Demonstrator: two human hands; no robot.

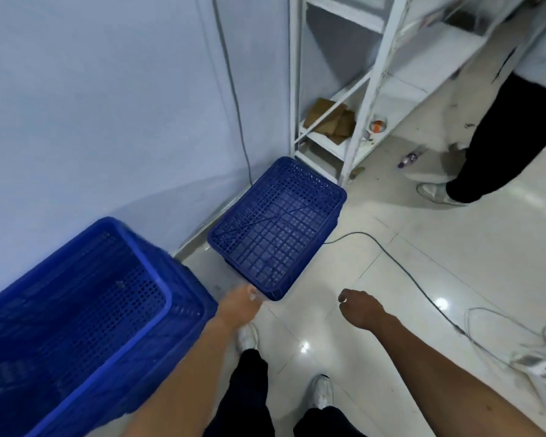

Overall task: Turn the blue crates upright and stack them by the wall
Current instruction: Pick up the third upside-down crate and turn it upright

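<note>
the step in hand looks to be flipping the perforated blue plastic crate (278, 228) that lies bottom-up on the glossy tiled floor (423, 247), at the floor's edge along the pale wall (108, 89) and just in front of the foot of the white metal shelf rack (328, 89). the left hand (240, 305) hovers just beside the crate's near corner, seen from the back, so i cannot tell how its fingers lie or whether they touch the plastic. the right hand (360, 305) hangs apart from the crate over bare tiles, fingers loosely curled and holding nothing. to do this well, i judge each hand should take one of two opposite sides low at the rim, which faces the floor, so the crate is lifted clear and rolled over in the air rather than dragged. a thin grey cable (407, 272) runs up to the crate's right side and could snag, so lifting beats sliding. the stack of upright blue crates (76, 310) stands against the same wall to the left, beside the left arm. the turned crate likely needs its corners lined up with that top rim before it is lowered in.
</note>
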